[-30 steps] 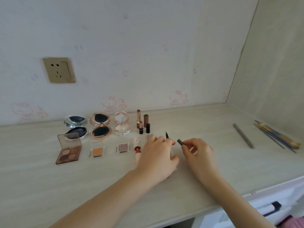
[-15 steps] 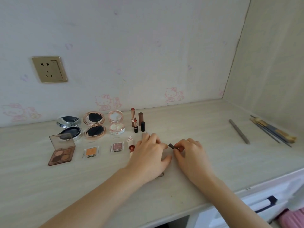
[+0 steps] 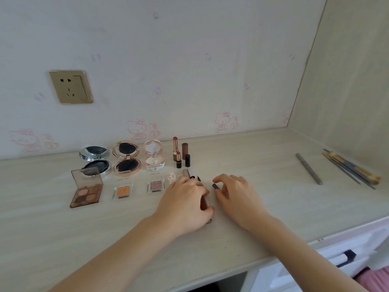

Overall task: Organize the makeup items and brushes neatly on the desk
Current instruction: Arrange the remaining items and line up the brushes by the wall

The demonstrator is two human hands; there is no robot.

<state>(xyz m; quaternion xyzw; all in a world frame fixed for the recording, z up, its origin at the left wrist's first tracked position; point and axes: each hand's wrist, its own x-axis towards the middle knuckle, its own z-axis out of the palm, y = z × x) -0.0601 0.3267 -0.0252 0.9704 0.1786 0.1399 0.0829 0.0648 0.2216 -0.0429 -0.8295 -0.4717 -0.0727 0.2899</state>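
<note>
Lip-gloss tube (image 3: 205, 202), glossy, cylindrical: left hand (image 3: 185, 204) grips; right hand (image 3: 234, 194) pinches grey cap (image 3: 215, 186).

Desk (image 3: 263, 199): pale beige, faint wood grain. Wall (image 3: 189, 60): off-white, faded pink cartoon-cat prints. Socket plate (image 3: 71, 87): gold. Four-pan palette (image 3: 86, 193): browns and peach, translucent brown lid. Single shadows: one orange (image 3: 122, 191), one mauve glitter (image 3: 155, 185). Compacts: silver (image 3: 94, 153), rose-gold (image 3: 125, 151), pink-white (image 3: 153, 149). Lipsticks (image 3: 175, 148): red-brown bullets, gold and black bases. Pencil (image 3: 309, 168): grey. Brushes (image 3: 353, 168): gold and blue-grey handles.
</note>
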